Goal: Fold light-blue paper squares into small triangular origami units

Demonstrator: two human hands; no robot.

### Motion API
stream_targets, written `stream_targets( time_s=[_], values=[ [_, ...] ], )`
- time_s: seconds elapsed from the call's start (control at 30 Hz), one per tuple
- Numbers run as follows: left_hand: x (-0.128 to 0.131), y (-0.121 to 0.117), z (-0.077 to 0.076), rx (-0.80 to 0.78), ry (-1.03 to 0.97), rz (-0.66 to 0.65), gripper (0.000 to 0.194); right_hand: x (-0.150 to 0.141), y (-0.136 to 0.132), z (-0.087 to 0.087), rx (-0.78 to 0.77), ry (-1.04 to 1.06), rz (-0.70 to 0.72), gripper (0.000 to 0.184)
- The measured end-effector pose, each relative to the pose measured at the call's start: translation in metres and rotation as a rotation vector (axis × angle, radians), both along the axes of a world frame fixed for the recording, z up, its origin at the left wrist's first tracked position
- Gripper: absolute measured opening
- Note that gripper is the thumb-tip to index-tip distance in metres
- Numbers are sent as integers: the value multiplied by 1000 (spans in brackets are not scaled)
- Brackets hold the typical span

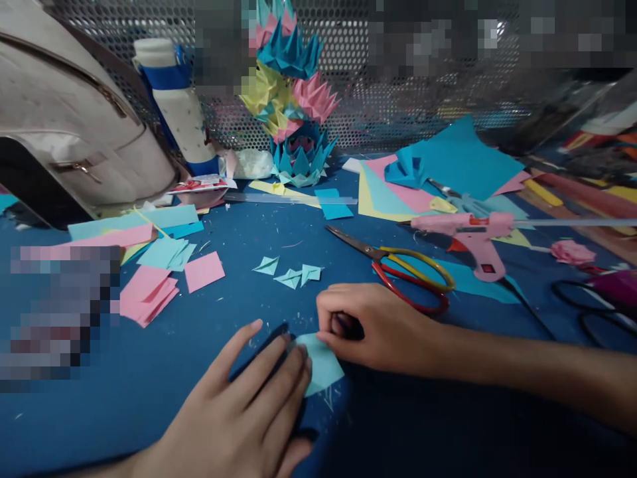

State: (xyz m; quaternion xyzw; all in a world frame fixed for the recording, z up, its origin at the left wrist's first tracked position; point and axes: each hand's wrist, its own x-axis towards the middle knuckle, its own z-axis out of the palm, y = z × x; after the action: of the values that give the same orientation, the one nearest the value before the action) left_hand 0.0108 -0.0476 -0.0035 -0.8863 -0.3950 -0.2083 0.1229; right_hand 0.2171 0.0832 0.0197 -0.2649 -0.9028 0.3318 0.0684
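A light blue paper square (322, 372) lies on the blue tabletop in front of me. My left hand (249, 398) is open, its fingers stretched out over the square's left part and hiding it. At the square's upper corner, my right hand (375, 325) is curled with thumb and forefinger pinched on the paper. Just beyond are several small folded light blue paper pieces (287, 277). Scissors with yellow and red handles (388, 255) lie beyond my right hand, blades pointing left.
Pink paper squares (146, 295) and light blue squares (166, 253) lie at left. A pink glue gun (472, 232) rests at right before coloured sheets (462, 159). At the back stand folded paper flowers (303, 156), a white bottle (179, 113) and a pale bag (74, 126).
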Motion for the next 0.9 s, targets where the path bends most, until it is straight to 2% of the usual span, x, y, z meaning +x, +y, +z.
stream_targets(
  time_s=[0.13, 0.3, 0.5, 0.6, 0.73, 0.9],
  values=[
    [0, 1, 0, -22, 1, 12, 39, 0, -2, -5, 93, 24, 6, 8],
    [1, 2, -2, -56, -1, 17, 40, 4, -1, -9, 212, 77, 90, 11],
    [1, 4, -4, -40, -21, 15, 40, 11, 3, -14, 630, 143, 305, 19],
    [1, 5, -5, -58, -26, 11, 39, 13, 6, -15, 767, 170, 352, 17],
    [0, 5, -5, -71, -33, 4, 39, 12, 8, -12, 851, 175, 407, 20],
    [1, 5, -3, -81, -46, 5, 37, 11, 10, -8, 881, 137, 467, 26]
  ],
)
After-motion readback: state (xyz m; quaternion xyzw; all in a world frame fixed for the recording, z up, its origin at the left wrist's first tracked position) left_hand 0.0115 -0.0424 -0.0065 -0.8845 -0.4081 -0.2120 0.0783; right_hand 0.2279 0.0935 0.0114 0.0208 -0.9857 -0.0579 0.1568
